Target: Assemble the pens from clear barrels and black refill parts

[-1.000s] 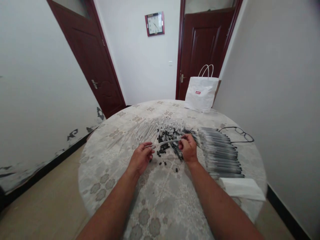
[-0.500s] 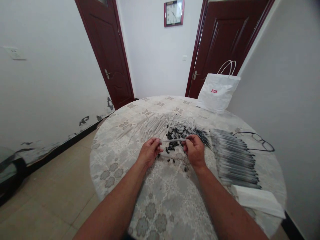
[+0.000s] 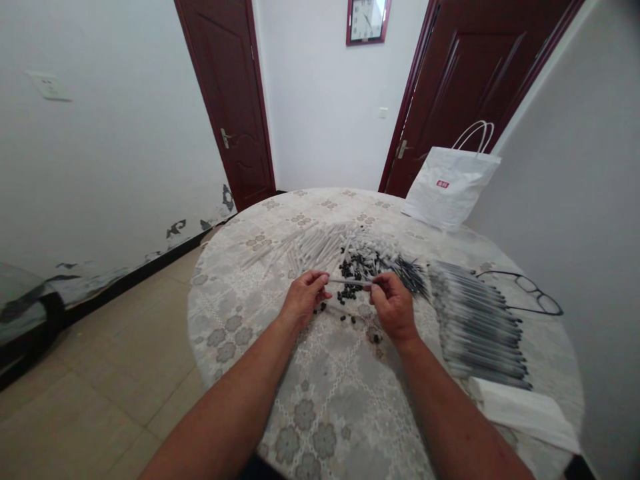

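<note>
Both my hands hold one slim pale pen point(image 3: 350, 281) level above the round table point(image 3: 340, 400). My left hand point(image 3: 304, 300) pinches its left end with closed fingers. My right hand point(image 3: 394, 305) pinches its right end. Just behind the pen lies a heap of small black caps point(image 3: 353, 268). A spread of white pen barrels point(image 3: 315, 245) lies to the left of the caps, and a bundle of dark refills point(image 3: 411, 273) lies to their right.
A long row of assembled pens point(image 3: 480, 327) runs along the table's right side, with a white folded cloth point(image 3: 525, 410) at its near end. Black glasses point(image 3: 533, 290) and a white paper bag point(image 3: 450, 187) sit at the far right. Dark doors stand behind.
My left hand has closed the gap and now grips the pen's left end together with the right hand. The camera view has swung left and down a little.
</note>
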Action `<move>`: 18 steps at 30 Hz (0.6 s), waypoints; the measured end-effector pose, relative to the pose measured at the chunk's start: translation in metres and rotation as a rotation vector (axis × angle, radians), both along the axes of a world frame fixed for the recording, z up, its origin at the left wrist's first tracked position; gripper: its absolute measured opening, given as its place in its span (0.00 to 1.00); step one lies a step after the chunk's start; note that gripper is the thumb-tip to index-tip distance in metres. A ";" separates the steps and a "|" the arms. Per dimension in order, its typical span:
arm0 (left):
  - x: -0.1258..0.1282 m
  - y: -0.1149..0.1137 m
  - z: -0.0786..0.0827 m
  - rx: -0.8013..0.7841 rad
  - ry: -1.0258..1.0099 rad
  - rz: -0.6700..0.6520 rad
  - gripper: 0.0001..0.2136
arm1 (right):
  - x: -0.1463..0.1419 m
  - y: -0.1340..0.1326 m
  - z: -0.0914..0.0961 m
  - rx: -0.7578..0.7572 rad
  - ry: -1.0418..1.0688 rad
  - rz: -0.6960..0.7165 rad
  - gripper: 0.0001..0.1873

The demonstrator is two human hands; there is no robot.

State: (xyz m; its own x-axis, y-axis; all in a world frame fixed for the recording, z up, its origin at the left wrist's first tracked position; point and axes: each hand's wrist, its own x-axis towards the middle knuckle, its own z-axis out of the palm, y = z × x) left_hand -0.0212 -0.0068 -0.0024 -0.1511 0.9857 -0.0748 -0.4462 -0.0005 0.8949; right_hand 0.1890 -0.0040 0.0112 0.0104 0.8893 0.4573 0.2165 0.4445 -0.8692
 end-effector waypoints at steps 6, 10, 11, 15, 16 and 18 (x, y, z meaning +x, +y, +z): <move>-0.009 0.006 0.001 0.002 -0.216 0.137 0.16 | -0.006 -0.004 -0.003 0.107 -0.429 0.111 0.11; -0.012 0.004 0.006 -0.011 -0.252 0.138 0.17 | -0.012 -0.005 -0.006 0.213 -0.565 0.152 0.15; -0.013 0.004 0.007 -0.010 -0.251 0.140 0.17 | -0.013 -0.005 -0.007 0.225 -0.574 0.147 0.15; -0.014 0.004 0.008 -0.016 -0.229 0.161 0.17 | -0.016 -0.005 -0.011 0.249 -0.610 0.156 0.17; -0.014 0.004 0.008 -0.019 -0.219 0.169 0.17 | -0.017 -0.004 -0.012 0.255 -0.623 0.161 0.17; -0.015 0.006 0.006 -0.022 -0.201 0.183 0.17 | -0.020 -0.004 -0.015 0.266 -0.644 0.162 0.17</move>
State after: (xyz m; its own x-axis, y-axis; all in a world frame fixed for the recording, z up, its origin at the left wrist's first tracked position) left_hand -0.0362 -0.0012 0.0038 -0.3064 0.9412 -0.1424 -0.6090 -0.0789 0.7892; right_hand 0.1690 -0.0084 -0.0039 -0.4573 0.7144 0.5296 0.5637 0.6935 -0.4486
